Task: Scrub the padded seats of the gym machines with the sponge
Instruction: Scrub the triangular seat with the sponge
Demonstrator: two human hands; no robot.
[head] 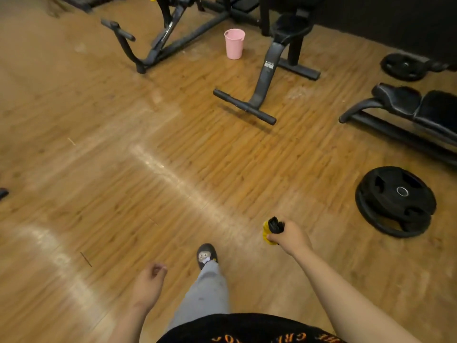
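Covering almost the whole view, the wooden floor [123, 169] carries everything else. At the right edge stands a low bench [418, 107] with black padded seats, and in the middle top there is a machine [269, 70] with a round black seat [291, 26] and a T-shaped foot. To its left another frame [158, 45] rests on the floor. Two weight plates [395, 201] lie stacked near the right side, below the bench, and one more plate [404, 66] lies above the bench near the dark wall. A pink cup [234, 43] stands upright between the two machines, touching neither. One grey trouser leg [205, 290] steps forward with a dark shoe [207, 254]. The right hand [288, 237] is closed around the sponge [270, 230], which is yellow and black and is held above the floor, well apart from every seat. The left hand [150, 283] holds nothing; its fingers curl loosely inward, not fully pressed together.
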